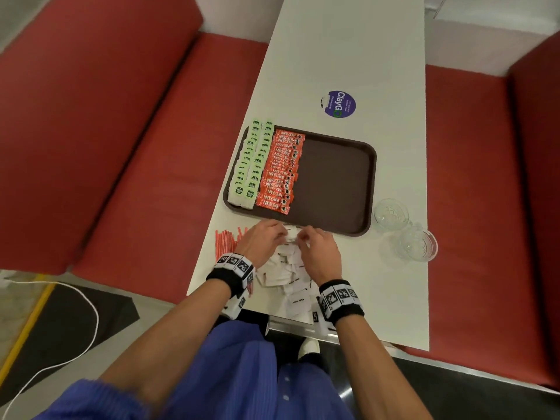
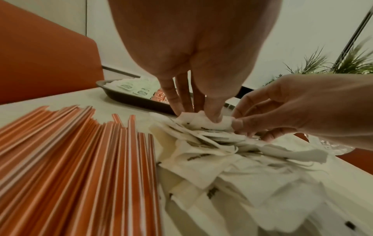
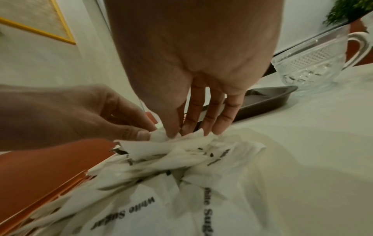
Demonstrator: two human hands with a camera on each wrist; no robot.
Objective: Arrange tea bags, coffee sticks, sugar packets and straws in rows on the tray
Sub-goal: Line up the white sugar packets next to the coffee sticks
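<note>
Both hands, left [image 1: 263, 241] and right [image 1: 318, 252], pinch one white sugar packet [image 2: 203, 121] atop the pile, grip closed, near the tray [image 1: 368, 189].

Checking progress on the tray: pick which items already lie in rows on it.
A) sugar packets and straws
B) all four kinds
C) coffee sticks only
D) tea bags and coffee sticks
D: green tea bags and orange coffee sticks fill the tray's left side; sugar packets and straws remain on the table.

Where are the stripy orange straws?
In the head view, the orange-and-white striped straws lie on the white table, left of the left hand, below the brown tray.
</note>
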